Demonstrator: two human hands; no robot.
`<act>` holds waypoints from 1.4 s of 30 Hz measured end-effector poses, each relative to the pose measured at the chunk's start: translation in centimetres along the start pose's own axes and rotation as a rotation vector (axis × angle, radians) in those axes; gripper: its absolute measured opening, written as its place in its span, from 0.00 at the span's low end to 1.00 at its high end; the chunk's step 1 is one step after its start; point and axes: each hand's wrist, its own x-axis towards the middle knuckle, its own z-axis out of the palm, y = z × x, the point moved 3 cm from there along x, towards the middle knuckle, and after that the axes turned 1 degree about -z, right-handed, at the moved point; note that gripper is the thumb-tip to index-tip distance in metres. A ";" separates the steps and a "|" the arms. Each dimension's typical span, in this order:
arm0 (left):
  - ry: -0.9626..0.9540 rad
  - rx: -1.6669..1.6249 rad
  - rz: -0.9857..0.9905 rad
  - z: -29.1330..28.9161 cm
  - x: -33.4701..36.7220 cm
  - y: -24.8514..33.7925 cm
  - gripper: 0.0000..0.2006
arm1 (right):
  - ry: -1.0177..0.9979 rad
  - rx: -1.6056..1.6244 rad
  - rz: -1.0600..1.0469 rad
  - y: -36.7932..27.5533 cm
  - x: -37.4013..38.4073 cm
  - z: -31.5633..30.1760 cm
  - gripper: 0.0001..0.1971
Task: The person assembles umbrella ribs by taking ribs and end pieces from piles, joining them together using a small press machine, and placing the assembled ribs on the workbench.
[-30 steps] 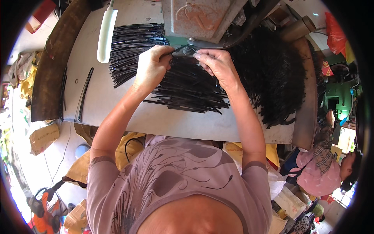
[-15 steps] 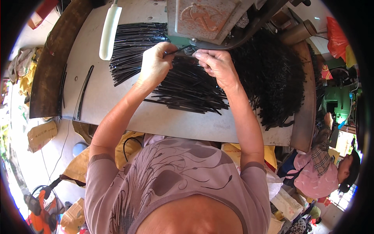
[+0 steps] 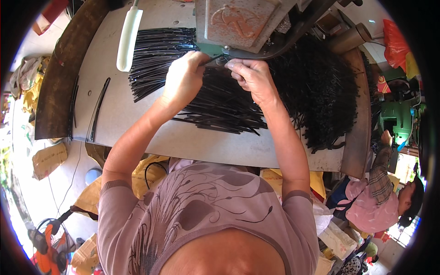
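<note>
At the foot of a grey press-like machine point(image 3: 245, 25), my left hand point(image 3: 184, 79) pinches a thin black rod point(image 3: 212, 60), much like an umbrella rib. The rod slants up to the right, under the machine head. Opposite it, my right hand point(image 3: 255, 79) is closed, thumb against forefinger, close to the rod's far end; what sits in that pinch is too small to make out. Bundled black rods point(image 3: 153, 55) lie left of the machine, and more loose black rods point(image 3: 224, 103) spread below my hands. A big heap of black rods point(image 3: 327, 91) lies right of my forearm.
The pale worktable point(image 3: 206, 149) has raised brown side boards point(image 3: 59, 87). A white-handled lever point(image 3: 129, 41) hangs at upper left, and a cardboard tube point(image 3: 350, 39) lies at upper right. At far right, a person point(image 3: 371, 204) works by a green machine point(image 3: 396, 119).
Both hands stay at the machine, with my left hand shifted slightly and my right a little to the left. The co-worker's arm has moved slightly.
</note>
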 end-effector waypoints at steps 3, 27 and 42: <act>-0.091 -0.079 -0.073 0.3 -1.3 1.5 0.09 | 0.006 0.062 0.088 0.7 -0.1 -0.2 0.07; -0.054 0.304 0.264 -2.0 -0.6 -0.5 0.08 | 0.174 0.480 -0.028 1.4 -0.2 -2.2 0.05; -0.096 0.084 0.062 -0.6 -0.1 0.1 0.10 | 0.292 0.706 -0.122 1.6 0.1 -0.1 0.07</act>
